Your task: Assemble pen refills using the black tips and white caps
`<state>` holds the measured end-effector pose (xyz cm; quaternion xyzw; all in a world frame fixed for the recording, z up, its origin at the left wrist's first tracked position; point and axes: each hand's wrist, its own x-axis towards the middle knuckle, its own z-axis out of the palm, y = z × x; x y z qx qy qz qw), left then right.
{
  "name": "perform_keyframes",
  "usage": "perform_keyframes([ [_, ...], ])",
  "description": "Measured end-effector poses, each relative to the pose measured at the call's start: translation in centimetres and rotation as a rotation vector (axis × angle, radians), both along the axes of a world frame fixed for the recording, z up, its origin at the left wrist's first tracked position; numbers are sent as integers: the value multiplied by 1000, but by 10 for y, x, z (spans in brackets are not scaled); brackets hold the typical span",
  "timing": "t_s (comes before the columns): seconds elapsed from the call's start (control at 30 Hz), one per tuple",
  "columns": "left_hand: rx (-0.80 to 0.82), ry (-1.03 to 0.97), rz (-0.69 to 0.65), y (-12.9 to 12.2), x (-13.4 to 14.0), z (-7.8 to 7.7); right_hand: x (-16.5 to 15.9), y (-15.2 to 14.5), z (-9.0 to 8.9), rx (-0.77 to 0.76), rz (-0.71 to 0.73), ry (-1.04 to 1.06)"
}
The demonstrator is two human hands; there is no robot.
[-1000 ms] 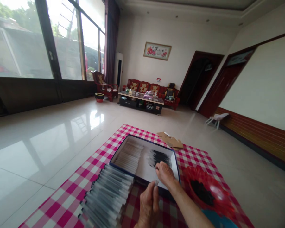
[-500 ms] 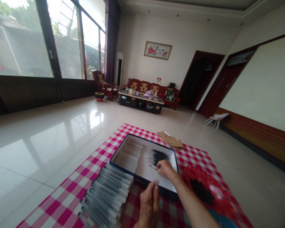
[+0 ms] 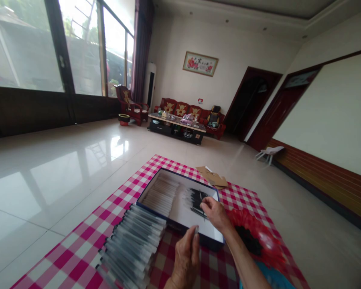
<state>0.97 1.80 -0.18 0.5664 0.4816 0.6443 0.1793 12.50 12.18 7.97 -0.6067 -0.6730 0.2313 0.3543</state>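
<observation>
My right hand (image 3: 215,212) is over the right part of a shallow dark-blue box (image 3: 209,230) with a white inside, pinching a thin black pen refill (image 3: 201,196) held nearly upright. Below it in the box lies a heap of black parts (image 3: 193,196), too blurred to make out singly. My left hand (image 3: 186,255) is closed in front of the box's near edge. A small translucent tube end (image 3: 196,229) shows between its thumb and finger; the rest is hidden. Clear pen barrels (image 3: 159,196) lie in a row in the box's left part.
Many clear pens with dark ends (image 3: 132,245) are piled left of my left hand. A red petal-shaped dish (image 3: 270,237) with dark contents stands at right. Flattened brown cardboard (image 3: 213,177) lies behind the box on the checked tablecloth (image 3: 87,237).
My right hand has lifted slightly from the black heap, and the refill in it has turned from lying slanted to nearly upright. My left hand stays closed in about the same place.
</observation>
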Motion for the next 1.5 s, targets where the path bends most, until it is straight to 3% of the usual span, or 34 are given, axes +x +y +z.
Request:
perform_keyframes([
  [0.17,103,63,-87,-3,1,-3,13,-49,5,109,-146,402],
  [0.3,183,105,-205,-7,2,1,14,-81,2,100,-309,907],
  [0.4,164,124,-247,-10,2,6,13,-93,-2,84,-325,1023],
  [0.73,199,266,-217,-13,3,-6,13,-111,-17,162,-270,881],
  [0.93,169,410,-256,-12,-3,6,8,-123,-14,192,-284,835],
  [1.1,186,346,-268,-13,1,8,-6,-132,-19,213,-281,848],
  [1.27,147,247,-319,-14,4,2,-10,-138,-22,161,-183,852],
  [1.37,127,218,-325,-13,3,-1,9,-149,-17,191,-181,678],
  [1.5,123,227,-298,-13,2,-4,66,-169,-14,240,-378,220],
])
